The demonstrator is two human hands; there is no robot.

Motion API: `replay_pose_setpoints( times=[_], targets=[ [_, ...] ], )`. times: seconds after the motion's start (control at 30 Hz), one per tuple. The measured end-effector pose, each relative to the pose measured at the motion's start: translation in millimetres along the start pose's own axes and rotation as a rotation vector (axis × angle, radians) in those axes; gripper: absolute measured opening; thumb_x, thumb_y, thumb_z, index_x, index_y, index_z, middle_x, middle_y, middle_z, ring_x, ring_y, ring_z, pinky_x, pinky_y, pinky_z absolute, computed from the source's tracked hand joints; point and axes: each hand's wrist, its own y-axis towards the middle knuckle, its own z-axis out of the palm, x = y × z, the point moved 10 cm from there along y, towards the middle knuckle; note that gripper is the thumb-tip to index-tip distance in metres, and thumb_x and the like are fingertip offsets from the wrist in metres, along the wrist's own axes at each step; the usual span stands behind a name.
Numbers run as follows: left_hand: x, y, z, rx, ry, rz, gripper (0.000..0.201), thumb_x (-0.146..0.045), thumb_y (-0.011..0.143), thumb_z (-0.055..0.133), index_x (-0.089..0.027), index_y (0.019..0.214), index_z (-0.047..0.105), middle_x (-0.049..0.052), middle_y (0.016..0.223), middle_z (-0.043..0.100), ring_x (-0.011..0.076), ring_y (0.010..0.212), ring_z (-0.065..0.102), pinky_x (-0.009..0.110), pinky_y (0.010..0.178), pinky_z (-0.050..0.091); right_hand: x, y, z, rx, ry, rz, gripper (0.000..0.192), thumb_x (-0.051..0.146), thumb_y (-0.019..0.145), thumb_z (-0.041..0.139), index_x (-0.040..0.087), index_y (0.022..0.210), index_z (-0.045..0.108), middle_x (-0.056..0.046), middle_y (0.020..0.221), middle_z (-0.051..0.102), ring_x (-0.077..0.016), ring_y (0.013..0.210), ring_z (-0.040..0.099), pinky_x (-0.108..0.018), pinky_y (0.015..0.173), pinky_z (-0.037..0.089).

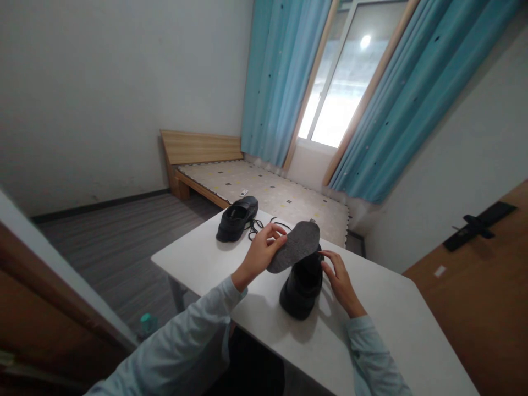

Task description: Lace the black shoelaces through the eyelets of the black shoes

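Note:
My left hand (266, 246) pinches a dark grey insole (299, 245) at its near left edge, holding it tilted above a black shoe (303, 294). The shoe stands upright on the white table (371, 286), heel toward me, and the insole covers its front part. At the right side of the shoe's opening, my right hand (338, 278) grips the edge with thumb and fingertips. A second black shoe (237, 219) sits farther back on the left of the table, beside loose black shoelaces (253, 228).
Behind the table is a low bed with a patterned mattress (272, 190) and a wooden headboard (202, 148). Blue curtains (284, 77) flank a window (338, 93). A wooden door (482, 291) is at the right. A green-capped bottle (146, 324) stands low at the left.

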Motion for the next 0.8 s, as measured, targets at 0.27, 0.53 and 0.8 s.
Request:
replay_pose_setpoints(
  times=[0.27,0.53,0.8],
  targets=[
    [13.4,-0.2,19.9,-0.042,-0.078,-0.025,0.022,-0.036,0.082,0.057,-0.016,0.093,0.053,0.0,0.079,0.055,0.011,0.073,0.057,0.021,0.064,0.046,5.2,4.1,-9.4,-0.104,0.098,0.041,0.031,0.047,0.085,0.051,0.024,0.098,0.067,-0.009,0.112,0.059,-0.0251,0.11,0.052,-0.047,0.099,0.038],
    [29.9,-6.3,29.5,-0.007,-0.052,-0.064,0.026,-0.036,0.08,0.059,-0.017,0.096,0.051,-0.002,0.074,0.055,0.0085,0.062,0.054,0.02,0.059,0.043,-2.2,2.8,-12.5,-0.207,0.243,0.157,0.03,0.048,0.078,0.061,0.02,0.084,0.071,-0.011,0.107,0.063,-0.0273,0.104,0.058,-0.048,0.092,0.046],
    [43.7,-8.8,38.2,0.069,0.114,-0.133,0.033,-0.027,0.073,0.065,-0.018,0.102,0.051,-0.007,0.062,0.053,0.0075,0.054,0.05,0.017,0.053,0.037,-6.5,0.8,-12.4,-0.227,0.332,0.193,0.024,0.041,0.073,0.068,0.019,0.083,0.069,-0.01,0.107,0.063,-0.0256,0.104,0.057,-0.043,0.087,0.049]
  ],
)
